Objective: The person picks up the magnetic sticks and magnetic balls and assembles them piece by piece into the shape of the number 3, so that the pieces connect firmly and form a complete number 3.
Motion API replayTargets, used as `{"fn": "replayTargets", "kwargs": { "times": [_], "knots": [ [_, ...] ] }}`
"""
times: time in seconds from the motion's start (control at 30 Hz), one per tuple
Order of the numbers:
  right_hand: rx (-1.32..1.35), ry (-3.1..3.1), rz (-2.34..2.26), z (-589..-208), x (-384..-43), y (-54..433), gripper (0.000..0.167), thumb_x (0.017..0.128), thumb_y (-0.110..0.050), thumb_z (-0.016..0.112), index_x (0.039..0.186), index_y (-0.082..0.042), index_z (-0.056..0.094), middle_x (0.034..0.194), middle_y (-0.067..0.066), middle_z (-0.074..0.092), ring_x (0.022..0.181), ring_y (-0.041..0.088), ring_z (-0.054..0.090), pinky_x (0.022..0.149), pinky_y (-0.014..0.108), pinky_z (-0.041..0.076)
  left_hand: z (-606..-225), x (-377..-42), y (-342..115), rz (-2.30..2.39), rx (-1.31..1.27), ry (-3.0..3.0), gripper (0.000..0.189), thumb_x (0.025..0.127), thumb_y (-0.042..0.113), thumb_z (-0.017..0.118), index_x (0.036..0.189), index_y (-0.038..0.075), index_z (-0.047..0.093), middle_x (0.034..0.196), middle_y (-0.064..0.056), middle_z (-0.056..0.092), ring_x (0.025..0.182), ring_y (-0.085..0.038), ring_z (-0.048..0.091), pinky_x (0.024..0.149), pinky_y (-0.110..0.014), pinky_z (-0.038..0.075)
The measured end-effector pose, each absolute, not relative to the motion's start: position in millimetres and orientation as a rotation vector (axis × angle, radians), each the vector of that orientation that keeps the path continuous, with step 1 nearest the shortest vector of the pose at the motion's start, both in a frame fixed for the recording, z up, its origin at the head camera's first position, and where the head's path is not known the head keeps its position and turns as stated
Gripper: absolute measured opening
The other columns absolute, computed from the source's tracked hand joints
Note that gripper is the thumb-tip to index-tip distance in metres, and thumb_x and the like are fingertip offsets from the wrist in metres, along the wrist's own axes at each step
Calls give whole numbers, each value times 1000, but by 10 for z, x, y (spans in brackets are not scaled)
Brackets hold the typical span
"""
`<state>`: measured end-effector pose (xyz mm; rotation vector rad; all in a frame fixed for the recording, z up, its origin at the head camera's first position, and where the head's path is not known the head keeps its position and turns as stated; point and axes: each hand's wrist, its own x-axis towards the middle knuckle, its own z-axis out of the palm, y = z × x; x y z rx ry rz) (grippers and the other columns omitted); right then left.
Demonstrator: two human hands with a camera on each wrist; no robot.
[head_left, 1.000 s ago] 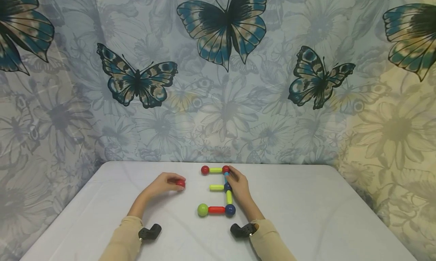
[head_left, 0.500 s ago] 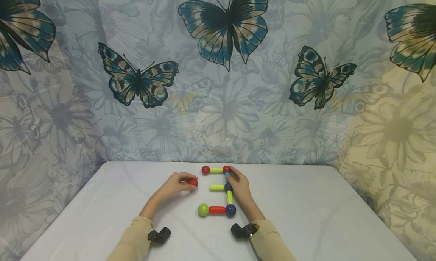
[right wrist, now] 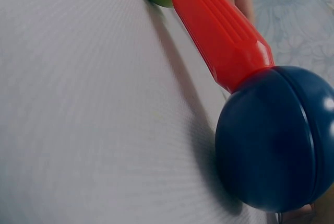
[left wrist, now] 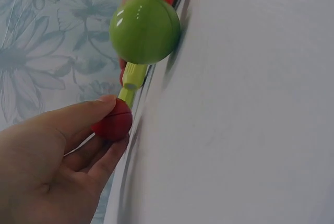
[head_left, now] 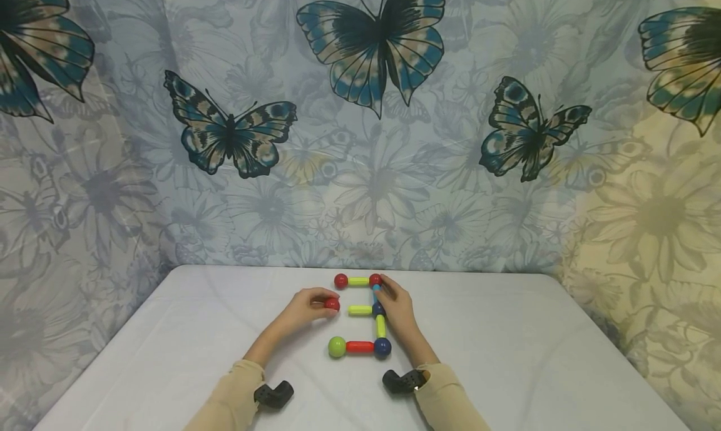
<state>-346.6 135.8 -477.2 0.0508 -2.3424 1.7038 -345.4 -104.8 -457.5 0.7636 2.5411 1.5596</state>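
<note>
In the head view my left hand (head_left: 308,308) pinches a red ball (left wrist: 116,121) between thumb and fingertips, just left of the free end of a yellow-green rod (head_left: 360,310). That rod belongs to an E-shaped frame of magnetic balls and rods on the table. My right hand (head_left: 397,306) holds the frame's upper right side, at the blue rod (head_left: 376,291) between the corner red ball (head_left: 375,280) and the middle dark blue ball (head_left: 378,309). Its fingertips partly cover that stretch. A red rod (right wrist: 222,33) joins the large blue ball (right wrist: 271,140) to the green ball (left wrist: 145,30).
The white table (head_left: 507,343) reaches back to a cloth (head_left: 360,187) printed with butterflies and flowers. Another red ball (head_left: 341,281) ends the frame's far arm. Black wrist cameras sit at both sleeves, the left camera (head_left: 274,395) and the right camera (head_left: 403,381).
My left hand has moved right with the red ball, bringing it close to the middle rod's free end. The right hand and the frame have stayed in place.
</note>
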Motion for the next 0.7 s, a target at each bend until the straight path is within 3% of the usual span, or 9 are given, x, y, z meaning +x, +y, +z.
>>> {"fn": "replayTargets", "kwargs": {
  "times": [0.7],
  "knots": [
    [91, -2323, 1725, -4769, -3475, 1331, 46, 95, -8, 59, 139, 0, 50, 146, 20, 49, 138, 34, 45, 111, 41, 40, -4623, -3381, -875, 1624, 755, 2515, 35, 86, 6, 72, 119, -4, 64, 117, -23, 67, 113, -35, 64, 94, -34, 54]
  ]
}}
